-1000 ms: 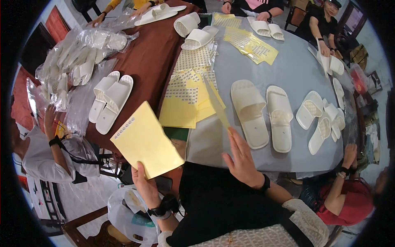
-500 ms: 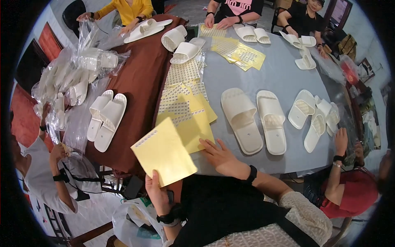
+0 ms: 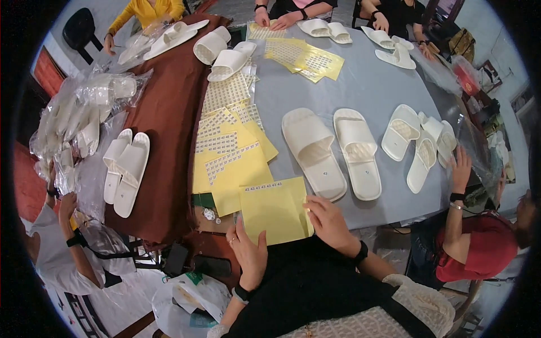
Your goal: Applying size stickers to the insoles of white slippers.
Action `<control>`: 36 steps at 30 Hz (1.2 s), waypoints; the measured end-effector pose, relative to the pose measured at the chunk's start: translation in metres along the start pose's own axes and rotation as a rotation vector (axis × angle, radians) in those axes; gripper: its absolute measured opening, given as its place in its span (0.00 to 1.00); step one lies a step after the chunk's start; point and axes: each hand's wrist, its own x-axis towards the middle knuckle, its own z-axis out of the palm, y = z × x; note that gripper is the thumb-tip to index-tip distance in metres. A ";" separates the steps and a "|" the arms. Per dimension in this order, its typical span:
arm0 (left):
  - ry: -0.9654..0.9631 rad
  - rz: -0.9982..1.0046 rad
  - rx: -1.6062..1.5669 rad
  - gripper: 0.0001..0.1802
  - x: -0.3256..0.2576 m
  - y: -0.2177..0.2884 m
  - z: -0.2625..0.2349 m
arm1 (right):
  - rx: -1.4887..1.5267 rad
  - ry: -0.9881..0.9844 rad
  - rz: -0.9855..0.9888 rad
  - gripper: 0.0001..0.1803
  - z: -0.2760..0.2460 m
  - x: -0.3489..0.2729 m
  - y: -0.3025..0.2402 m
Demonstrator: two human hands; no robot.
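A yellow sticker sheet [image 3: 270,211] with one row of small printed labels along its top lies in front of me, at the near table edge. My left hand [image 3: 248,256] holds its lower left corner, thumb over the front and fingers along the left edge. At the right edge, my right hand [image 3: 331,225] pinches the sheet between thumb and fingers. Beyond it, more yellow label sheets [image 3: 234,160] overlap in a pile. To the right, a large white slipper [image 3: 315,152] and another white slipper [image 3: 359,155] lie side by side, toes away from me.
A brown-covered table [image 3: 163,112] adjoins the grey one, with white slippers [image 3: 128,172] on it. Bagged slippers [image 3: 84,112] are heaped at the left. More slippers [image 3: 414,146] lie at right, near a co-worker's hand [image 3: 461,169]. Other people sit around the tables.
The sheet has moved right and turned nearly square to me. My right hand has left the pile and now grips the sheet's right edge; my left hand has shifted right with it.
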 end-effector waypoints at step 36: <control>-0.684 0.045 -0.401 0.12 0.065 0.062 0.008 | 0.065 0.326 -0.060 0.10 -0.008 0.025 -0.025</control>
